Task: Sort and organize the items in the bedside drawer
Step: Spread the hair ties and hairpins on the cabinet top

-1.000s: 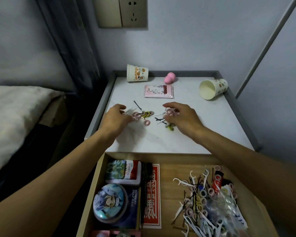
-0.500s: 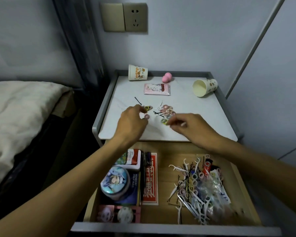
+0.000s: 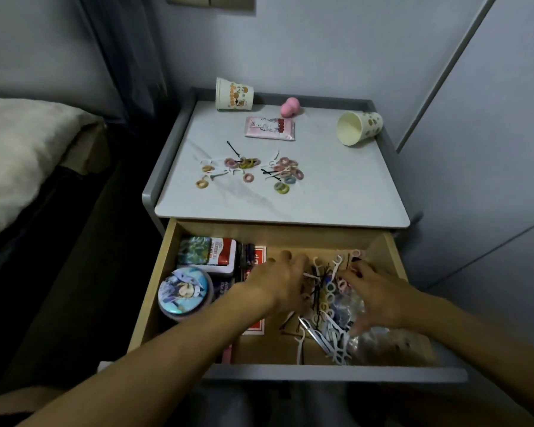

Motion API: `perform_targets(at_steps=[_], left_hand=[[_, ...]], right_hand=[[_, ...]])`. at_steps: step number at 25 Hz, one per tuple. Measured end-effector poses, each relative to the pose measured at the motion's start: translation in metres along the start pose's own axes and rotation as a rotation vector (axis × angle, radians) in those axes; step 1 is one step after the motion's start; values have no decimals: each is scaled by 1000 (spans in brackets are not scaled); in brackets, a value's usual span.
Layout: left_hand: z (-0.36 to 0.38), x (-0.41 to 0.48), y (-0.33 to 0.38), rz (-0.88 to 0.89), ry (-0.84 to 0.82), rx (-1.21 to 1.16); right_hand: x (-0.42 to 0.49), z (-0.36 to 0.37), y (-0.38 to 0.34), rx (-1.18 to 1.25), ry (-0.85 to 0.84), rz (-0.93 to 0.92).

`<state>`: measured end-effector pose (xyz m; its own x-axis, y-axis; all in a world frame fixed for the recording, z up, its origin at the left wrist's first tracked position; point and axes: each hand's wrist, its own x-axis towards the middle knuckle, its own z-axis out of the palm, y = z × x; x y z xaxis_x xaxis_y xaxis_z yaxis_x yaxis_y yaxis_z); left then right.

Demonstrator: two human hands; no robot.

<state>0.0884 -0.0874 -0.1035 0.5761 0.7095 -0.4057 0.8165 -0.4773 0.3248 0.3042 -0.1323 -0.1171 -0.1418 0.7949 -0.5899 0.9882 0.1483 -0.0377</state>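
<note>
Entry: both hands down in the open drawer (image 3: 154, 291). The task's loose things, a tangled pile (image 3: 324, 303) of white floss picks, small hair ties and black pins, lie in the drawer's right half, partly on a clear bag (image 3: 367, 340). The left hand (image 3: 278, 282) reaches over the pile's left edge with fingers stretched forward and nothing visibly in them. The right hand (image 3: 379, 300) claws over the pile's right side; with the blur I cannot tell whether its fingers hold anything. Handling judgement: every piece is very light. The picks are stiff and hook into one another, the ties are soft and springy, the pins are thin and slippery. I would pinch small clumps from the pile's outer edge rather than scoop the middle, since a scoop would likely drag the bag along. More sorted ties (image 3: 285, 172) sit mid-desk (image 3: 336, 192), in two clusters. Against half a second ago: both hands were then up on the desk among those ties, and they have since dropped into the drawer. The round tin (image 3: 184, 292) by the drawer's left wall looks unmoved.
</note>
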Motion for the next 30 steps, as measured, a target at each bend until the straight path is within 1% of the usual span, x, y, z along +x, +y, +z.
perform_targets(at_steps=[2,3,5,8,10,13,17,21,23,25,28,30], left_hand=[[18,11,0,-30,-100,68],[26,16,1,-22,-121,120],[38,20,5,8,-109,219],[49,27,15,42,-89,256],[54,31,15,59,-52,227],[59,32,7,89,41,106],[57,34,-1,141,107,53],[63,37,-6,167,85,-70],[65,39,-7,182,95,-77],[66,41,-9,211,136,-61],[69,40,-10,225,186,-36],[70,38,-9,203,180,-61]], right_hand=[[6,9,-6,29,14,35],[8,14,-8,48,33,41],[11,21,-13,91,96,30],[15,27,-11,177,159,32],[18,26,-8,271,188,61],[23,24,-7,404,185,155],[31,29,-10,327,198,209],[36,25,-8,406,177,222],[38,24,-9,474,176,221],[39,24,-10,530,217,229],[37,22,-14,578,241,300],[35,20,-16,586,228,334]])
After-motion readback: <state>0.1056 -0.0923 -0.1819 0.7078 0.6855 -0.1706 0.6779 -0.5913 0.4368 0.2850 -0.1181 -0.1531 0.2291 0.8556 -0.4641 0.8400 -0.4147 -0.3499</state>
